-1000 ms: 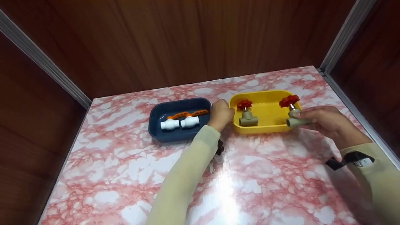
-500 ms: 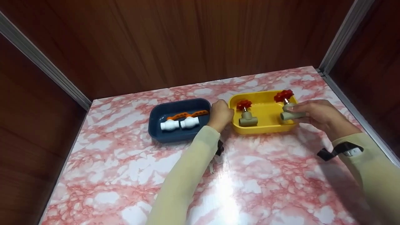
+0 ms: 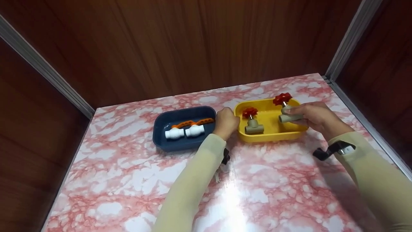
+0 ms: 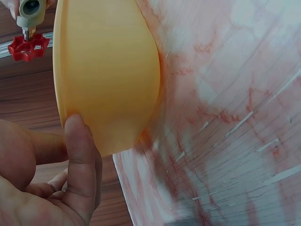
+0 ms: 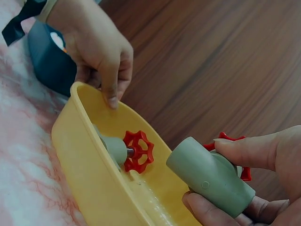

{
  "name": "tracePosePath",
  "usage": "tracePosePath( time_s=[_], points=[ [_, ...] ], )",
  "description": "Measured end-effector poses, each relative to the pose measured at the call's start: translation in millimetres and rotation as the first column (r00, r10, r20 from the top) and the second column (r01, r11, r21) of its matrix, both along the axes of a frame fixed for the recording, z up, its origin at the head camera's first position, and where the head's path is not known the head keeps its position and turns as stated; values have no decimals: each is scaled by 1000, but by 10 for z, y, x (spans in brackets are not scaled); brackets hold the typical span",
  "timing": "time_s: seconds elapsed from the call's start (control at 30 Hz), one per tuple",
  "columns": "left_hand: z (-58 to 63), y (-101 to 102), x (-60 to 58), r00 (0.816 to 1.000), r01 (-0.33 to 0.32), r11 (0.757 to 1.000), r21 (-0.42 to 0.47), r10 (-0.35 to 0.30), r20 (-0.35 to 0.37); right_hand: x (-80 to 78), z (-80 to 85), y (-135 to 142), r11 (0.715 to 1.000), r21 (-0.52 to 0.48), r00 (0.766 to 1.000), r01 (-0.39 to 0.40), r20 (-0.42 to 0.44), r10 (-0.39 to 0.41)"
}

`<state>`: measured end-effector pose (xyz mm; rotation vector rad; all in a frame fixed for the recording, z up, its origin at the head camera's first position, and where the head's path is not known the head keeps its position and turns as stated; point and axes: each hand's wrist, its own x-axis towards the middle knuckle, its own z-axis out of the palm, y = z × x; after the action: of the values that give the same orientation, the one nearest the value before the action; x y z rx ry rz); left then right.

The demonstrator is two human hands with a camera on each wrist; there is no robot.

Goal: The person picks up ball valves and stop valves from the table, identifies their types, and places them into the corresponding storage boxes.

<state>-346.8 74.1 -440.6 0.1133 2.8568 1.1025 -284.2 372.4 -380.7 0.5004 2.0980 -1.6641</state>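
A: Valves first: two white ball valves (image 3: pixel 185 131) lie in the blue tray (image 3: pixel 159 124), left of centre.

B: Left hand (image 3: pixel 226 122) pinches the yellow tray (image 3: pixel 272 137) rim; one gate valve (image 3: pixel 252 122) sits inside.

A: Right hand (image 3: pixel 313 116), fingers curled, holds the second gate valve (image 3: pixel 285 111) above that tray's right end, not yet set down.

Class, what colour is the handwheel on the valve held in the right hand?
Red handwheel, clearest in the head view.

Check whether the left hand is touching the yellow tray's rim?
Touching. The right wrist view shows the left hand with fingertips hooked over the yellow tray rim; the left wrist view shows its thumb pressed on the outer wall.
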Motion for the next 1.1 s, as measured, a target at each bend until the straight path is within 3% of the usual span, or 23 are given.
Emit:
tracePosePath(
  time_s=[0.2,0.37,0.43,0.6,0.87,0.9,0.93,1.0,1.1],
  points=[
    [-642,30,-537,999,9,1000,-20,-10,-53,-88,19,-80,999,22,999,23,26,-24],
    [-323,22,-295,1000,-5,1000,-9,5,-7,-157,26,-151,998,50,999,38,28,-39],
    [-279,9,-254,1000,2,1000,-10,-2,-12,-178,13,-176,996,78,999,40,31,-42],
    [-340,23,-296,999,-4,1000,-29,3,-33,-207,-54,-233,988,146,997,45,50,-52],
    [110,-10,93,1000,-4,1000,-11,4,9,-218,-147,-302,981,192,997,29,60,-41],
    [122,-11,107,1000,-4,1000,-9,4,11,-224,-157,-310,981,192,997,27,61,-40],
    [36,-12,56,1000,-5,1000,-11,5,-6,-230,-165,-320,981,191,997,26,61,-38],
    [-25,-14,0,1000,0,1000,-6,0,-2,-243,-188,-335,984,178,998,24,57,-35],
    [-228,-5,-173,1000,-4,1000,-10,3,-17,-256,-224,-356,987,158,998,32,49,-40]
  ],
)
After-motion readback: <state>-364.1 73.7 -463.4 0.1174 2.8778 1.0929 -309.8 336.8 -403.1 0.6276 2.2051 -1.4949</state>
